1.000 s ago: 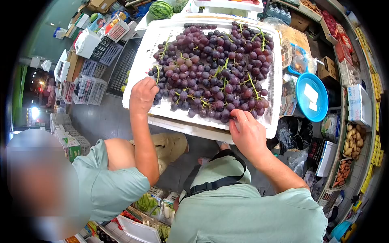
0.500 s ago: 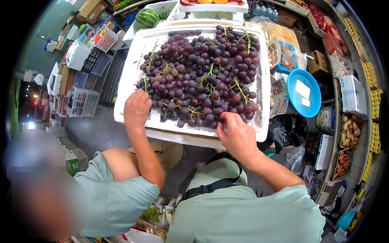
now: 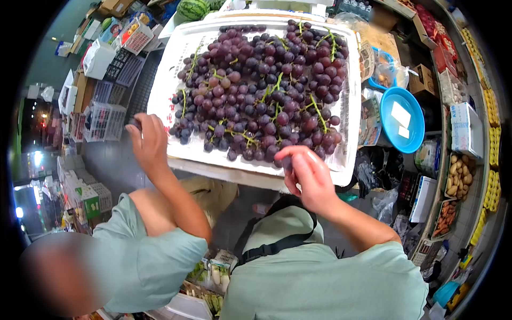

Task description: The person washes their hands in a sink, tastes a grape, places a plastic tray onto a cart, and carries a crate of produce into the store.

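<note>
My right hand (image 3: pixel 308 173) is at the front edge of a shallow white foam tray (image 3: pixel 165 98). Its thumb and fingers are pinched around one dark grape (image 3: pixel 287 162). Beside it in the tray lie several bunches of purple grapes (image 3: pixel 256 85) with green stems, spread over printed paper. My left hand is out of view. A co-worker's hand (image 3: pixel 148 141), on an arm with a pale green sleeve, is off the tray's left edge. A small dark round thing, apparently a grape, shows between its fingers.
A blue basin (image 3: pixel 404 114) stands right of the tray, near a black plastic bag (image 3: pixel 376 168). White crates (image 3: pixel 104 121) are stacked at left, and watermelons (image 3: pixel 193 9) sit behind. Shelves with potatoes (image 3: pixel 460 176) line the right. The co-worker (image 3: pixel 144 261) is close at my left.
The co-worker's hand has moved left, away from the grapes and off the tray. My right hand has drawn slightly back from the grapes, fingers pinched. The whole view has shifted a little.
</note>
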Tool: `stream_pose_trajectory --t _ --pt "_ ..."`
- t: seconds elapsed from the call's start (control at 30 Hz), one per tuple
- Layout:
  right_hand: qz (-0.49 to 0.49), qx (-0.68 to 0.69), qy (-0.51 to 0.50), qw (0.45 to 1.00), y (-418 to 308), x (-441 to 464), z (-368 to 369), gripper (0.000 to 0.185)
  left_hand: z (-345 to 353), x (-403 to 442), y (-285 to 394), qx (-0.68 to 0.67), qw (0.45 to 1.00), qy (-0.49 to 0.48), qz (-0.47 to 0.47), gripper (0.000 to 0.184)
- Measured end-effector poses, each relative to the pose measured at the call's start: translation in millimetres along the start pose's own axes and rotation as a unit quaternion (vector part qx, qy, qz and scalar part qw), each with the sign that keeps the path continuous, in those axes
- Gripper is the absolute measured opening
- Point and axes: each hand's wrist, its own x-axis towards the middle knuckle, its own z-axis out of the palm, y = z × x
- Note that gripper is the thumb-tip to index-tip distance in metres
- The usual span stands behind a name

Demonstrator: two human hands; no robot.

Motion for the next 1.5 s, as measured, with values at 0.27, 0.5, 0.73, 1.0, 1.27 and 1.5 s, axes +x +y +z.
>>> stream_pose_trajectory --t 0.27,0.5,0.73,1.0,1.27,1.5 --pt "0.09 0.302 -0.063 0.947 -9 -12 17 0.034 -72 -265 -96 0.275 0.95 0.092 -0.115 0.011" --pt "0.068 0.306 -0.113 0.943 10 -54 51 0.04 -60 -639 -225 0.263 0.862 0.057 -0.43 0.015" --pt "0.026 0.152 -0.174 0.973 28 -139 104 0.023 -21 -833 -280 0.183 0.872 0.126 -0.437 0.02" --pt "0.219 0.117 -0.256 0.934 81 -227 174 0.036 51 -961 -272 0.154 0.767 0.249 -0.571 0.035" --pt "0.175 -0.108 -0.499 0.842 157 -297 265 0.014 97 -988 -213 -0.012 0.683 0.432 -0.589 0.034" --pt "0.012 -0.309 -0.621 0.72 252 -337 362 0.03 142 -997 -241 0.005 0.616 0.485 -0.621 0.034"
